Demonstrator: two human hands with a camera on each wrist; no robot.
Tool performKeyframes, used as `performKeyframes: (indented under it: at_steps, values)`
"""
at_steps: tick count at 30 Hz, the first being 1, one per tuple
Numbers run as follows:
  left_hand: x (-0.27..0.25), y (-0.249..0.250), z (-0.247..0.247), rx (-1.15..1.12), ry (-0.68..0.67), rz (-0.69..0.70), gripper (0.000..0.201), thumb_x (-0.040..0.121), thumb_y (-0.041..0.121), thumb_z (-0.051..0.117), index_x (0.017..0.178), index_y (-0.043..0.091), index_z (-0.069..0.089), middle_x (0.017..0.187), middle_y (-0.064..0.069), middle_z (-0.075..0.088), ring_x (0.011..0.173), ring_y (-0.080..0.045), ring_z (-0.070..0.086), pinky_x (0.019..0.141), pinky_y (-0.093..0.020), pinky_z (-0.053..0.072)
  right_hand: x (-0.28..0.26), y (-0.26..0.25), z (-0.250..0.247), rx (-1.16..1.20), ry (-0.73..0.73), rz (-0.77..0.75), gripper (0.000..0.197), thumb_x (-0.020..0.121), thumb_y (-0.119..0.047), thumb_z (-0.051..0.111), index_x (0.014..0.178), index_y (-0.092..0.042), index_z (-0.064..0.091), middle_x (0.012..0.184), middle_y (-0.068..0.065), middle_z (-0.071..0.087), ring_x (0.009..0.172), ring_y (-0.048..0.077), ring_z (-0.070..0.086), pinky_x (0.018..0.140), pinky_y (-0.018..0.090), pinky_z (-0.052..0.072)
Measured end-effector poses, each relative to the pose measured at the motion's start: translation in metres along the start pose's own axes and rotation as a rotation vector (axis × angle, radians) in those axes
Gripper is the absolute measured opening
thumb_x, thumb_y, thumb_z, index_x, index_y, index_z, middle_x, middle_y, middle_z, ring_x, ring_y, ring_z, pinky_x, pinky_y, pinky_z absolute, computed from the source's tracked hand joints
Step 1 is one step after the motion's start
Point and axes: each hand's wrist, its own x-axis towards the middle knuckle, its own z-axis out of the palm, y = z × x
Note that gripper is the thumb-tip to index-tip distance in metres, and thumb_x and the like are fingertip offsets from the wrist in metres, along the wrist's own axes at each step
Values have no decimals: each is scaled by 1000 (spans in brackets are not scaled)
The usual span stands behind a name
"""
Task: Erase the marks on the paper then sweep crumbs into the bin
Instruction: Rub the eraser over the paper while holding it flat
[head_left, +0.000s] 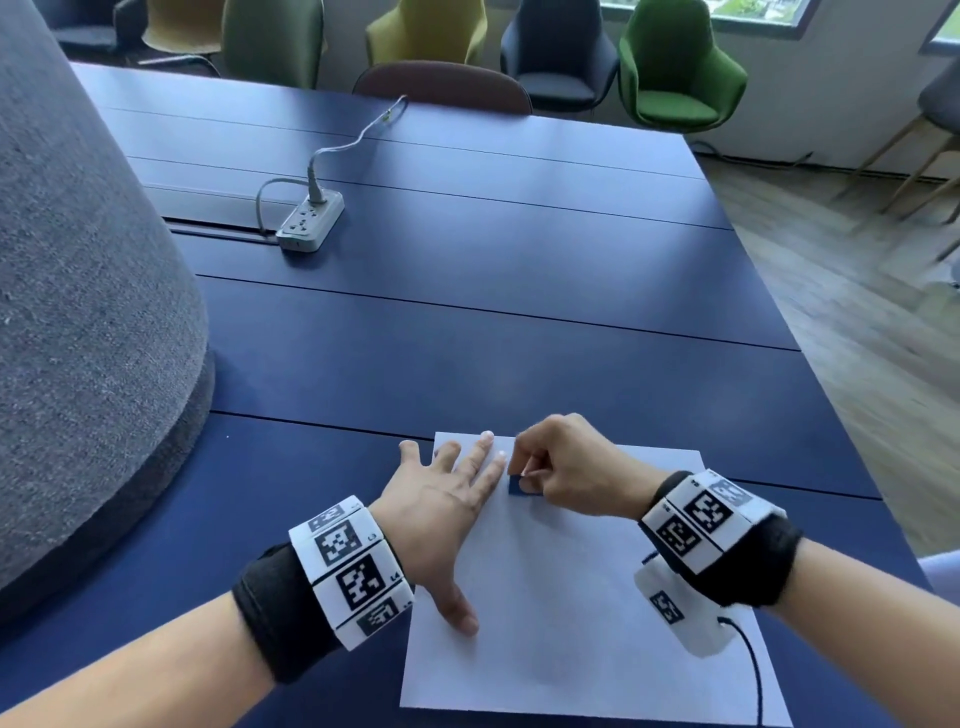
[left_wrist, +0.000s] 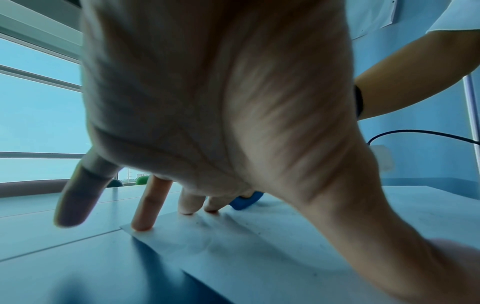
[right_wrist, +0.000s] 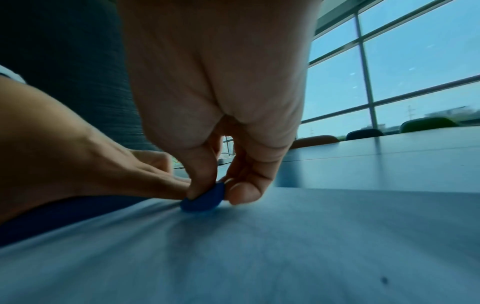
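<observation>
Two bare hands work at the near end of a long dark-blue table (head_left: 467, 322). The left hand (head_left: 441, 514) lies flat with fingers spread wide, fingertips (left_wrist: 141, 225) pressing the far left corner of a white sheet of paper (head_left: 571, 623). Just beside those fingers, the right hand (head_left: 571, 467) pinches a small blue eraser (head_left: 517, 486) between thumb and fingers, its lower edge touching the paper. Well apart, farther up the table, a white power strip (head_left: 310, 221) rests with its cord plugged in. Green, yellow and dark upholstered chairs (head_left: 675, 67) line the far side.
</observation>
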Motion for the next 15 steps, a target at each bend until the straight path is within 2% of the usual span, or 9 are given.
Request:
performKeyframes:
  at_steps: [2, 4, 8, 12, 15]
  values:
    - [0, -1, 1, 2, 15, 2, 152, 52, 77, 75, 152, 16, -21, 160, -4, -23, 147, -31, -1, 110, -58, 10, 10, 4, -5, 29, 95, 45, 12, 80, -3, 63, 81, -13, 70, 68, -3, 64, 59, 4, 57, 56, 15, 44]
    - [0, -2, 1, -11, 26, 7, 151, 52, 77, 75, 152, 17, -21, 160, -3, -23, 147, -31, -2, 111, -57, 9, 11, 6, -6, 52, 124, 72, 11, 81, -4, 62, 82, -12, 70, 71, 0, 66, 60, 8, 58, 57, 18, 45]
    - [-1, -4, 3, -44, 32, 12, 151, 52, 76, 75, 152, 16, -21, 160, -1, -26, 147, -31, -3, 112, -55, 6, 0, -2, 1, 18, -54, 0, 13, 78, -2, 64, 78, -14, 70, 62, -6, 61, 50, 0, 52, 51, 9, 39]
    - [-1, -6, 6, -55, 47, 26, 152, 51, 78, 74, 152, 15, -21, 159, 0, -26, 146, -31, -4, 113, -55, 4, 10, 5, -6, 53, 82, 56, 12, 80, -3, 64, 84, -11, 72, 70, 1, 68, 60, 6, 60, 55, 13, 45]
    - [0, -8, 8, -84, 48, 28, 153, 49, 79, 75, 152, 16, -20, 159, 2, -26, 146, -32, -4, 114, -56, 1, 0, -1, 1, 25, -1, -5, 16, 77, 0, 64, 80, -13, 72, 66, 0, 66, 53, 3, 53, 53, 12, 43]
